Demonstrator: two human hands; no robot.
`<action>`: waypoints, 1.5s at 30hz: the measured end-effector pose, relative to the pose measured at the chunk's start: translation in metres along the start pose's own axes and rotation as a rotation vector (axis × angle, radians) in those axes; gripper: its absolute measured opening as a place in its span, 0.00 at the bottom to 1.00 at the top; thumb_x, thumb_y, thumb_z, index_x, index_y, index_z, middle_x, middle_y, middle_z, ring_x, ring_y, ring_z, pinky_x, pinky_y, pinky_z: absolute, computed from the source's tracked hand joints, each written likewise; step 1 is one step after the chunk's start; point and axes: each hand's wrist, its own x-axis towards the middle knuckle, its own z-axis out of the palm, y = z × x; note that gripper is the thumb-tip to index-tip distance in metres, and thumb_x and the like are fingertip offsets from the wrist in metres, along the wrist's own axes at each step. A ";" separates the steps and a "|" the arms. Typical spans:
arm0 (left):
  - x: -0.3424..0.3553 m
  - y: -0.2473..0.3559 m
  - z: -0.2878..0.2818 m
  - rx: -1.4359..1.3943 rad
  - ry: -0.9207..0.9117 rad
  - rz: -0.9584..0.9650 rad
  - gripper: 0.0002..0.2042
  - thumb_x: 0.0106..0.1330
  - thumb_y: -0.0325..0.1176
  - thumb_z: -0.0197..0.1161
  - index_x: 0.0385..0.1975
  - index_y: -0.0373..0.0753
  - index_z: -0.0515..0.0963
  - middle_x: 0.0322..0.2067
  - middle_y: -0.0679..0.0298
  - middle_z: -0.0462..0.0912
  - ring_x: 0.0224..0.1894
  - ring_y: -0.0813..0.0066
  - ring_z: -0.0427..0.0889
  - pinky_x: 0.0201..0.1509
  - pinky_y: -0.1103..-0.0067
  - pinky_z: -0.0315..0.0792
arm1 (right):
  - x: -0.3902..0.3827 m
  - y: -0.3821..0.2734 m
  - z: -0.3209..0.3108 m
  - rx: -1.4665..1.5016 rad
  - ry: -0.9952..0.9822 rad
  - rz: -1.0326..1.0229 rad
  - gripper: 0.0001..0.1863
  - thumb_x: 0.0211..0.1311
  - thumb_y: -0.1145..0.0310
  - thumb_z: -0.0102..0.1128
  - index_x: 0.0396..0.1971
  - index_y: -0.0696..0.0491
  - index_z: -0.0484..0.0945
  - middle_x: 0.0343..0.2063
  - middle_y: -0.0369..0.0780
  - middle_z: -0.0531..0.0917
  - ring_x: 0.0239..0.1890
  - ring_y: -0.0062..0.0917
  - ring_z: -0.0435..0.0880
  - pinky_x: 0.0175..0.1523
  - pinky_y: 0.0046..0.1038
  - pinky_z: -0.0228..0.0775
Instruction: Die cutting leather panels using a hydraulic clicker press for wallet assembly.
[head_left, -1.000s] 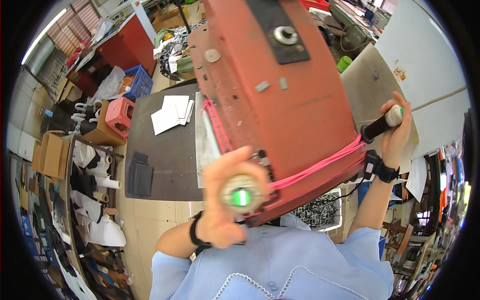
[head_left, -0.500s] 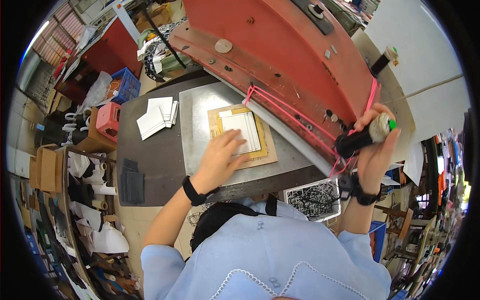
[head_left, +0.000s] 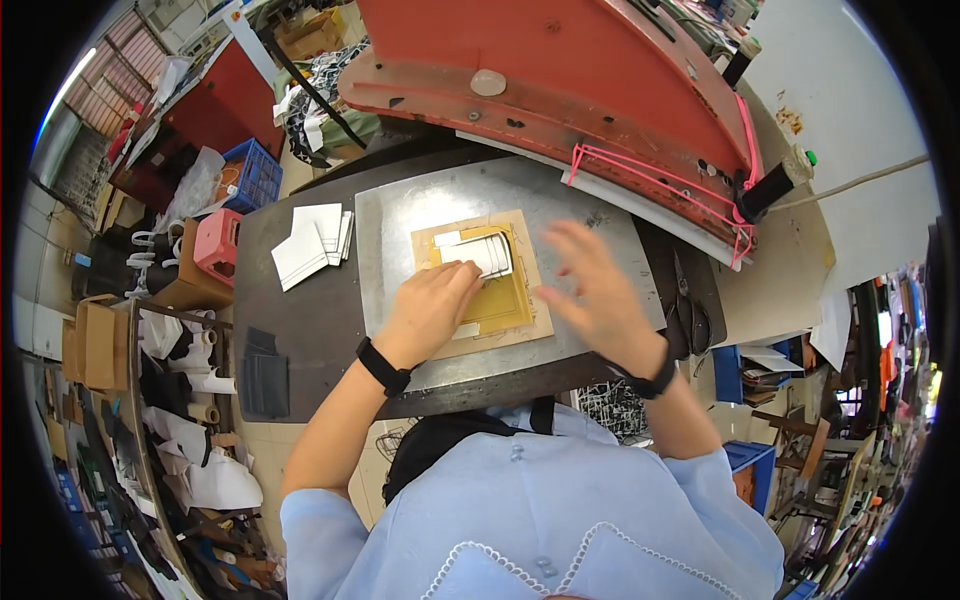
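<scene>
My left hand (head_left: 428,308) is closed at the near edge of some white sheet pieces (head_left: 482,254), which look curved up off a yellow cutting die (head_left: 505,305). That die lies on a light brown board (head_left: 541,318) over a metal plate (head_left: 390,220). To the right of the die, my right hand (head_left: 600,305) hangs over the plate, blurred, its fingers apart and holding nothing. A red press arm (head_left: 560,60) with a black handle (head_left: 770,190) and pink cord (head_left: 650,170) stands beyond both hands.
White cut pieces (head_left: 305,250) lie fanned on the dark table's left, with dark grey pieces (head_left: 264,375) nearer me. Scissors (head_left: 685,310) rest at the right edge. A red stool (head_left: 217,243) and blue crate (head_left: 255,175) stand left; a blue bin (head_left: 750,465) is at lower right.
The red press arm has swung away to the right, and my right hand has let go of its handle and come left toward the die. My left hand has closed on the white pieces, which have shifted.
</scene>
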 end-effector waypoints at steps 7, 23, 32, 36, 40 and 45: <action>-0.002 0.007 -0.025 -0.129 0.570 -0.016 0.11 0.68 0.29 0.58 0.47 0.33 0.75 0.39 0.57 0.83 0.45 0.60 0.80 0.51 0.70 0.72 | 0.028 0.019 0.043 0.102 -0.092 -0.074 0.15 0.64 0.70 0.60 0.50 0.55 0.79 0.35 0.36 0.84 0.36 0.18 0.82 0.35 0.20 0.72; -0.016 0.019 -0.024 -1.301 -0.075 -0.479 0.11 0.73 0.37 0.55 0.47 0.38 0.76 0.35 0.70 0.82 0.33 0.88 0.80 0.38 0.87 0.74 | -0.018 0.004 0.015 0.682 -0.218 0.374 0.13 0.68 0.70 0.58 0.51 0.54 0.82 0.28 0.32 0.84 0.27 0.10 0.78 0.31 0.15 0.70; -0.038 -0.028 -0.047 -1.323 0.531 -0.534 0.10 0.73 0.34 0.55 0.48 0.37 0.74 0.38 0.70 0.82 0.37 0.88 0.78 0.42 0.86 0.72 | -0.066 -0.006 -0.044 0.519 -0.345 0.565 0.10 0.68 0.71 0.56 0.43 0.60 0.81 0.31 0.38 0.87 0.24 0.13 0.79 0.29 0.16 0.70; -0.109 -0.078 -0.085 -0.986 0.442 -0.532 0.13 0.73 0.31 0.55 0.51 0.31 0.76 0.43 0.65 0.82 0.44 0.84 0.78 0.52 0.86 0.69 | -0.108 0.007 -0.103 0.190 -0.373 0.626 0.09 0.62 0.71 0.61 0.35 0.62 0.83 0.28 0.39 0.86 0.21 0.15 0.78 0.27 0.18 0.68; -0.197 -0.123 -0.120 -0.708 0.339 -0.768 0.13 0.71 0.32 0.57 0.49 0.31 0.77 0.38 0.69 0.82 0.41 0.86 0.77 0.48 0.87 0.69 | -0.157 0.033 -0.148 -0.110 -0.527 0.836 0.13 0.53 0.64 0.66 0.31 0.59 0.84 0.29 0.44 0.85 0.20 0.26 0.82 0.30 0.25 0.70; -0.229 -0.169 -0.115 0.324 0.265 -0.673 0.16 0.64 0.35 0.63 0.48 0.33 0.77 0.42 0.54 0.82 0.46 0.59 0.81 0.50 0.71 0.72 | -0.163 0.029 -0.141 -0.508 -0.286 0.620 0.21 0.53 0.63 0.67 0.46 0.56 0.81 0.39 0.45 0.84 0.30 0.27 0.83 0.35 0.26 0.72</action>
